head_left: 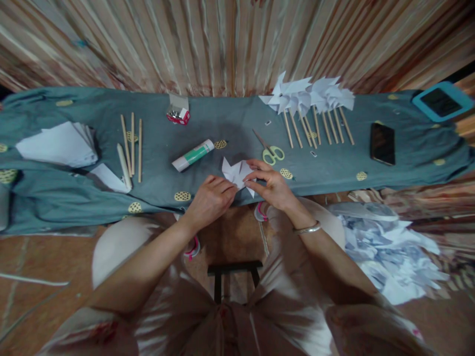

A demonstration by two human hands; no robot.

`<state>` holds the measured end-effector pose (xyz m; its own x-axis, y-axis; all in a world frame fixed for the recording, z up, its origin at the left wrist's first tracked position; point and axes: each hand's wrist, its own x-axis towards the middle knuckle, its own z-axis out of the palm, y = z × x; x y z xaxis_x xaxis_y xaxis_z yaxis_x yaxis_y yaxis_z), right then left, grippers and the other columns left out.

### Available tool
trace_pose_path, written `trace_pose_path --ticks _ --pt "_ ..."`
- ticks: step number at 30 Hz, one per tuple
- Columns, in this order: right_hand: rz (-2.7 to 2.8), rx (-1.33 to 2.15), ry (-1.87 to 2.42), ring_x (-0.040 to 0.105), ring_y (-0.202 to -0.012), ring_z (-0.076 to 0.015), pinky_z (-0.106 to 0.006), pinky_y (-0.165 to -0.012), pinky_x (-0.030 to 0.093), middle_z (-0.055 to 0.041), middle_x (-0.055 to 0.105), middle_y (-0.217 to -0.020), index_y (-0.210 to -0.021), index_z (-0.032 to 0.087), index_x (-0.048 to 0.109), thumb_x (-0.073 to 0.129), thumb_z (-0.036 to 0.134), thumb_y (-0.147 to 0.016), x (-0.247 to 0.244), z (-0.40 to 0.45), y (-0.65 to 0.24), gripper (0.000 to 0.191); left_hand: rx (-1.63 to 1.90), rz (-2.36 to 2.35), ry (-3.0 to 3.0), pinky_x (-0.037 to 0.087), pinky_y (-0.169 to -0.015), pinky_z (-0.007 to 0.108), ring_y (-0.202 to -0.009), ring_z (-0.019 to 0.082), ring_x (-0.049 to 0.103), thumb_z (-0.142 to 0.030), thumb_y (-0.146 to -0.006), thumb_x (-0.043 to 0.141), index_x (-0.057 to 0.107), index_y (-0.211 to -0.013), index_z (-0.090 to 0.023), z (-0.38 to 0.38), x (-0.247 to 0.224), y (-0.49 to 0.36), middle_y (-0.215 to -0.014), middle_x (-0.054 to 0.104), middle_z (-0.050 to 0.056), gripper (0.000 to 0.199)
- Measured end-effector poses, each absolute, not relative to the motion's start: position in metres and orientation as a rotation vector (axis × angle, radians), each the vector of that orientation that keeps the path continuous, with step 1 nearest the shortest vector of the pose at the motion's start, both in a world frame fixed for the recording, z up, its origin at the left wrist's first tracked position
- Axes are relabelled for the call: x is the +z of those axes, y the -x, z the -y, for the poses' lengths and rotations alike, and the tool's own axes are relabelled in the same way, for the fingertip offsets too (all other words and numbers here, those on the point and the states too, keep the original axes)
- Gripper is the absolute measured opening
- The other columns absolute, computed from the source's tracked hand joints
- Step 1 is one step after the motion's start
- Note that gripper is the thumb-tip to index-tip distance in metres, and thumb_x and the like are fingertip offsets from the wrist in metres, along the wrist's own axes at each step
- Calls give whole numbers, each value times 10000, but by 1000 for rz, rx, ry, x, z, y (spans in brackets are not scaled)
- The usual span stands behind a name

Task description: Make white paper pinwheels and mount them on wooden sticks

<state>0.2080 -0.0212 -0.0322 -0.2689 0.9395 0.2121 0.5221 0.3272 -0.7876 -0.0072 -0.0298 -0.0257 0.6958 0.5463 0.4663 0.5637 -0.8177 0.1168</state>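
Observation:
A white paper pinwheel (236, 171) with pointed tips is held over the front edge of the cloth-covered table. My left hand (213, 200) is closed on its lower left part, fingers bent together. My right hand (270, 185) pinches its right side between thumb and fingers, with a bracelet on that wrist. Green-handled scissors (272, 155) lie just beyond my right hand. Behind my left hand rests a white and green glue tube (193, 155). Farther back stands an open small red box (178, 116) of metal pins.
Stacked white paper (59, 144) and loose wooden sticks (132, 143) lie left. Finished pinwheels (311, 95) on sticks lie back right, near a phone (383, 143) and a blue-framed device (441, 102). Below right, a bag (389, 252) holds white paper pieces.

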Motion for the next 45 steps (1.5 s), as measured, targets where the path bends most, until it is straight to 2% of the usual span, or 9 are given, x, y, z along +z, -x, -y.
trace_pose_path --ticks 7,13,22,28,38,45 --pt "1961 686 1341 616 -1129 -243 -455 -1025 465 -76 627 -1276 -824 229 742 672 194 -808 -38 19 -199 79 -814 968 2880 439 -758 332 -830 197 631 -163 -945 517 633 -1124 -137 32 -28 6 -926 726 60 215" --pt "1987 630 1363 618 -1121 -245 -449 -1015 464 -86 634 -1261 -811 221 739 676 199 -811 -35 19 -195 67 -821 941 2935 457 -758 332 -918 212 598 -203 -951 523 681 -1014 -147 31 -30 6 -973 712 76 178" --pt "1985 610 1404 605 -1133 -249 -455 -1023 452 -84 631 -1272 -819 227 726 687 252 -817 -35 19 -192 46 -869 1042 2972 487 -797 345 -921 208 589 -222 -960 512 703 -1030 -147 30 -37 5 -962 706 84 216" --pt "1961 616 1404 613 -1133 -263 -462 -1026 449 -99 633 -1283 -841 215 718 693 304 -818 -37 19 -195 95 -874 1064 2997 493 -801 352 -917 209 596 -229 -962 505 706 -1046 -146 29 -38 5 -971 709 90 233" --pt "1989 603 1393 590 -1189 -266 -480 -1052 441 -83 637 -1278 -850 234 721 699 260 -816 -33 24 -197 48 -830 1185 3062 473 -815 367 -945 222 592 -211 -937 534 706 -1042 -163 29 -34 4 -1013 709 90 207" --pt "2046 617 1393 570 -1213 -268 -491 -1067 434 -91 625 -1295 -906 229 726 715 215 -795 -31 28 -199 112 -845 1218 3060 486 -813 362 -928 218 600 -221 -943 527 710 -1020 -156 29 -34 3 -1001 706 93 209"
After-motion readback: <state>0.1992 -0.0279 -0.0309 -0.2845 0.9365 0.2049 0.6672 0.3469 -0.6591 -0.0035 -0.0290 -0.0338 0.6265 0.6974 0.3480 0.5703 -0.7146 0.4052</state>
